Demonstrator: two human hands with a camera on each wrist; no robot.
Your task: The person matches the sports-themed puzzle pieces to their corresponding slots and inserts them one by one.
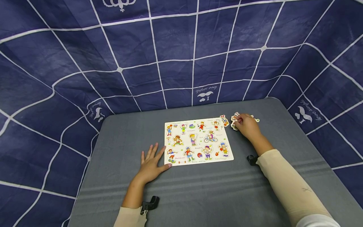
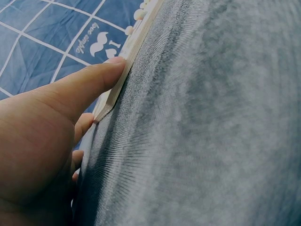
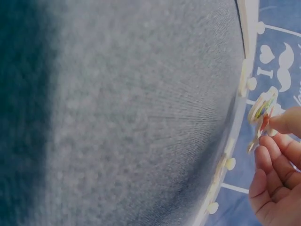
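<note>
Head camera view: A person seated or standing at a gray-covered table (image 1: 198, 195) works with both hands around a white picture board (image 1: 181, 150) lying flat near the table's middle. Colorful sports figures fill its face, among them a cyclist (image 1: 210, 137), a runner (image 1: 177, 141) and a baseball player (image 1: 207, 152).

The left hand (image 1: 150, 168) rests at the board's lower left corner, its fingers spread wide, the thumb tip touching the edge, as the left wrist camera also shows.

The right hand (image 1: 249, 124), to the right of the board, pinches a small cut-out piece (image 3: 263, 110) between thumb and fingers; the right wrist camera shows the piece tilted in the grip. Below the fingers lie further cut-outs (image 1: 234, 126), partly hidden by the hand. One loose figure (image 1: 224, 120) sits at the board's upper right corner. Pale knobs (image 3: 230, 163) line the table's far side in the right wrist view.

Beige sleeves (image 1: 292, 186) cover the forearms, and black wrist devices (image 1: 150, 203) show at both wrists. Navy cloth (image 1: 175, 78) with white grid lines hangs behind the table.
</note>
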